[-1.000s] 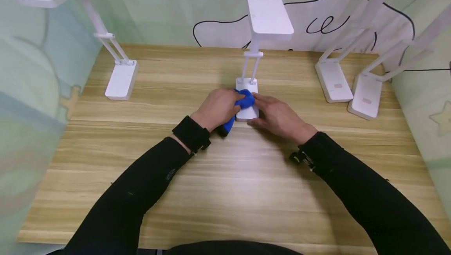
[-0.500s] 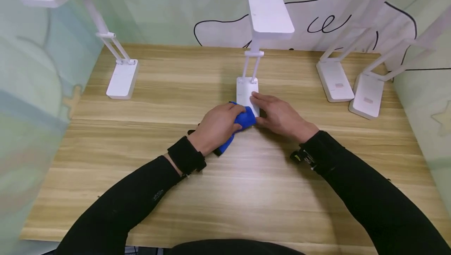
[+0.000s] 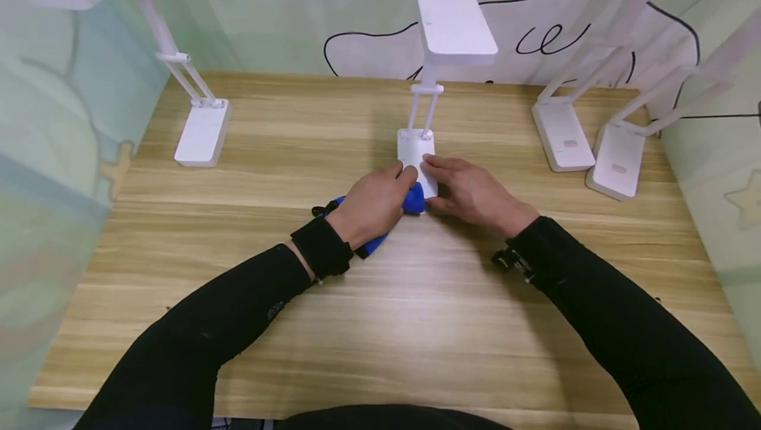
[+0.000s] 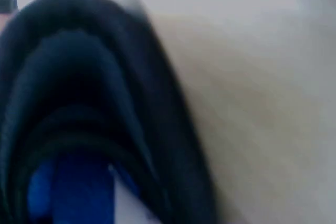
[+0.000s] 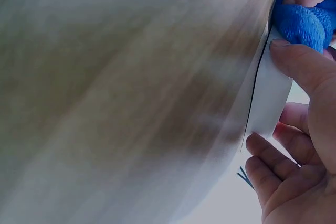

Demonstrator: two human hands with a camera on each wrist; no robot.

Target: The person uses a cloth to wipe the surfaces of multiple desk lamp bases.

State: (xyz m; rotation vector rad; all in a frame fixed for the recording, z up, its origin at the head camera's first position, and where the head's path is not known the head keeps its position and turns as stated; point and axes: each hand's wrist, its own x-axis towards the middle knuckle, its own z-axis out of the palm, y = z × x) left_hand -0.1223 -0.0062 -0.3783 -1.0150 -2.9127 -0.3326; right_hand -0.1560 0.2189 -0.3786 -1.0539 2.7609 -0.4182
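A white desk lamp (image 3: 414,148) stands upright in the middle, its flat head raised over its base. My left hand (image 3: 376,204) grips a bunched blue cloth (image 3: 414,200) at the front left of that base. The cloth's dark-edged ends stick out beneath the hand. In the right wrist view the fuzzy blue cloth (image 5: 300,27) touches the base near my thumb. My right hand (image 3: 478,197) holds the base from the right, thumb at its front corner and fingers along its side and top. The left wrist view is blurred, with a dark curved band over blue fabric (image 4: 79,192).
A similar white lamp (image 3: 203,134) stands at the back left of the wooden table (image 3: 416,324). Two more white lamps, one base (image 3: 563,138) beside another (image 3: 617,160), stand at the right. A printed wall covering (image 3: 285,14) closes off the back and sides.
My left hand has drawn the cloth from the middle of the lamp's base to its front edge, then shifted slightly up. The right hand stays at the base.
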